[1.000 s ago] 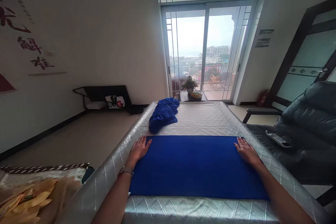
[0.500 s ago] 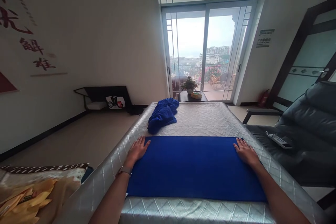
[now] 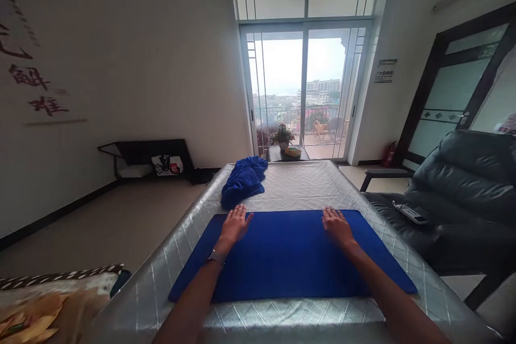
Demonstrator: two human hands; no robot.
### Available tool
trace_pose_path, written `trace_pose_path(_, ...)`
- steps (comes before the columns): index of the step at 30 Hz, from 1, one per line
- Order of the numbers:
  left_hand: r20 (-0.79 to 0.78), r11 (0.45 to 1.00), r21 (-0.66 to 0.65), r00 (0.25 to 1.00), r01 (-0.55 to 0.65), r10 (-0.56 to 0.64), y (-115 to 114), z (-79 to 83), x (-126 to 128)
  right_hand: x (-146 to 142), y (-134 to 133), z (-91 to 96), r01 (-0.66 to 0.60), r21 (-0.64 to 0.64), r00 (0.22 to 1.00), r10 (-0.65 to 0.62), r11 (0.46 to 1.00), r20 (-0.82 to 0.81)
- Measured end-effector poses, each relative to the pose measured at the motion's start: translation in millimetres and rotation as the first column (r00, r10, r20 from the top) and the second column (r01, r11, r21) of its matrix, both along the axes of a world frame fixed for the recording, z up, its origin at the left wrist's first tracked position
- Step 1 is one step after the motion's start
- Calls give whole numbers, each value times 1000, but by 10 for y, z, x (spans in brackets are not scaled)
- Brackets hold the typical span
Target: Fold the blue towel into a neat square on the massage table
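Note:
A flat blue cloth with rounded corners lies spread across the near part of a table with a silver quilted cover. My left hand rests palm down near the cloth's far edge, left of its middle, fingers stretched out and pointing away from me. On the right side of the cloth, my right hand lies the same way, also by the far edge. Neither hand holds anything. Beyond my left hand sits a crumpled blue cloth on the silver cover.
To the right stands a dark armchair with a white device on its seat. Past the table's far end is a small black table with a potted plant. Yellow cloth shows at lower left.
Both hands have moved inward from the cloth's side edges, toward each other. The cloth's left and right corners now show. My view has shifted slightly right.

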State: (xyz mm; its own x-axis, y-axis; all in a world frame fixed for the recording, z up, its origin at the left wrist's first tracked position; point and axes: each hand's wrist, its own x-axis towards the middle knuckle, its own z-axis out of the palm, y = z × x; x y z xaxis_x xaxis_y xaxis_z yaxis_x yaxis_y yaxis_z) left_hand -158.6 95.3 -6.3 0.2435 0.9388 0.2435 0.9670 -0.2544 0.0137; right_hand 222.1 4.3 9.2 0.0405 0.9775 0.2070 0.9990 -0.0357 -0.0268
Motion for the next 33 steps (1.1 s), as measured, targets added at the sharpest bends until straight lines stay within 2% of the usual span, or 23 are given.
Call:
trace_pose_path(2, 31, 984, -54, 986, 168, -166, -93, -2, 508, -443, 88, 10, -143, -62, 985, 136, 988, -111)
trace_pose_path(5, 89, 949, -63, 949, 310, -304, -231, -107, 1119, -940, 206, -63, -228, -111, 964, 208, 967, -168)
trace_pose_path(7, 106, 947, -45, 944, 319, -313, -285, -208, 1339, -1099, 250, -142, -243, -130, 960, 220, 961, -172)
trace_pose_path(10, 99, 953, -52, 951, 299, -293, -277, -303, 1391, -1117, 281, -236, -237, -156, 961, 208, 959, -180)
trace_pose_path(12, 86, 959, -76, 960, 274, -267, -220, -310, 1271, -1008, 292, -254, -207, -174, 968, 175, 963, -181)
trace_pose_path(14, 70, 970, -101, 974, 222, -215, -135, -293, 1026, -790, 291, -238, -159, -191, 977, 126, 969, -173)
trace_pose_path(16, 57, 982, -127, 989, 141, -134, -36, -277, 654, -444, 263, -209, -91, -208, 985, 57, 974, -163)
trace_pose_path(19, 39, 984, -178, 999, -2, 9, 115, -273, -55, 247, 168, -200, 50, -221, 986, -83, 974, -142)
trace_pose_path(21, 29, 974, -200, 993, -104, 112, 202, -285, -504, 700, 93, -245, 164, -225, 974, -193, 961, -116)
trace_pose_path(23, 21, 964, -205, 984, -170, 178, 268, -308, -828, 1040, 44, -324, 250, -215, 959, -272, 944, -78)
trace_pose_path(26, 22, 957, -204, 976, -209, 218, 320, -350, -1024, 1272, 37, -446, 293, -190, 951, -306, 937, -43)
trace_pose_path(29, 50, 955, -196, 970, -223, 237, 336, -380, -1011, 1289, 67, -508, 300, -187, 950, -312, 935, -36)
trace_pose_path(33, 73, 959, -185, 971, -213, 229, 331, -389, -979, 1267, 80, -495, 299, -211, 950, -311, 930, -24)
